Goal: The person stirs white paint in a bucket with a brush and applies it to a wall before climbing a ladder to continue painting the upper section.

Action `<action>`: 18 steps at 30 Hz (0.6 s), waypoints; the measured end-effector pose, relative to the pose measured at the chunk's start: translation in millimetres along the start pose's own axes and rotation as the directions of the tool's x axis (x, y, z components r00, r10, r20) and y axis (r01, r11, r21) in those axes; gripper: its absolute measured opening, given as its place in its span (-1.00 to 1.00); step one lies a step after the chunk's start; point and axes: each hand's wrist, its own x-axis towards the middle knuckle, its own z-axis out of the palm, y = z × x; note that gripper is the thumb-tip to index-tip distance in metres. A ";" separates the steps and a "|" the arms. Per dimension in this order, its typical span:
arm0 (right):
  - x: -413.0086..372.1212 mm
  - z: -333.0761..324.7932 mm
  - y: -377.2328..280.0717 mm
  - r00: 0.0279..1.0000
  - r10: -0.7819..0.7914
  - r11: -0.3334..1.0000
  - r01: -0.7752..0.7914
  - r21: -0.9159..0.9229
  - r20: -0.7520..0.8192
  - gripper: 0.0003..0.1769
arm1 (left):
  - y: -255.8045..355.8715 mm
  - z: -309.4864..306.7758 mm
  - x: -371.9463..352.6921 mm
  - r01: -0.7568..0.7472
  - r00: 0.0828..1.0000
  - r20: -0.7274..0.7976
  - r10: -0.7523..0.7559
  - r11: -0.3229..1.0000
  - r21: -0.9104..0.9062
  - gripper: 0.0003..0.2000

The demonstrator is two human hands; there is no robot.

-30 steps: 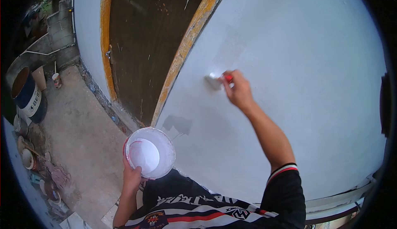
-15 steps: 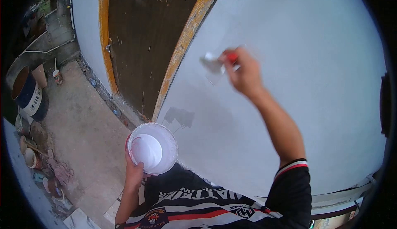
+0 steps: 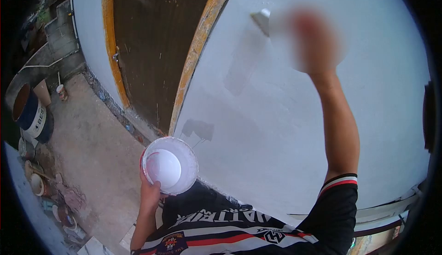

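A round bucket (image 3: 188, 163) with white paint inside is tilted toward me at the lower left of centre. My left hand (image 3: 150, 191) grips its near-left rim, the thumb over the edge. Up on the pale wall (image 3: 285, 126), my right hand (image 3: 317, 41) is closed and partly blurred around the handle of a flat-bladed scraper (image 3: 261, 21). The blade lies against or very near the wall; the handle is hidden in the blur. Below the blade runs a darker damp-looking streak (image 3: 244, 61).
A brown door (image 3: 159, 38) with a worn yellow frame (image 3: 198, 38) stands left of the wall. On the concrete floor (image 3: 92, 140) at far left are a blue drum (image 3: 39, 121), a small can (image 3: 61, 92) and several buckets. A grey patch (image 3: 198, 129) marks the lower wall.
My right hand has moved up and right with the scraper, and a darker streak now shows on the wall. My left hand and the bucket have stayed nearly still.
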 end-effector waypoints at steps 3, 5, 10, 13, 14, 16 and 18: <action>-7.1 0.4 7.4 0.995 0.076 0.995 -0.080 0.059 0.061 -0.86 | -0.2 3.3 1.4 -0.025 1.000 0.016 0.025 0.999 -0.032 -0.29; 16.8 -20.8 30.1 1.000 0.022 0.995 -0.024 -0.101 -0.021 -0.84 | 2.3 6.2 1.3 -0.055 0.998 0.043 0.056 0.998 -0.023 -0.27; 134.6 -112.0 60.6 0.985 0.012 0.975 -0.051 -0.218 -0.174 -0.83 | -6.9 14.5 14.9 -0.066 0.996 0.059 0.067 0.998 -0.022 -0.24; 181.8 -143.6 34.6 0.953 0.110 0.952 -0.183 -0.245 -0.284 -0.78 | -8.0 16.9 13.5 -0.070 0.997 0.042 0.071 0.997 -0.012 -0.23; 194.8 -154.9 38.6 0.951 0.134 0.962 -0.192 -0.194 -0.279 -0.78 | -4.1 19.6 13.2 -0.030 0.999 0.042 0.031 0.999 -0.022 -0.20; 217.5 -167.3 48.5 0.930 0.225 0.972 -0.236 -0.001 -0.292 -0.76 | 2.9 23.8 11.1 -0.022 0.998 0.062 0.024 0.999 -0.035 -0.19; 217.5 -168.4 58.2 0.915 0.313 0.949 -0.312 0.047 -0.255 -0.74 | -4.0 23.9 23.0 0.023 0.997 0.081 -0.018 0.998 -0.056 -0.15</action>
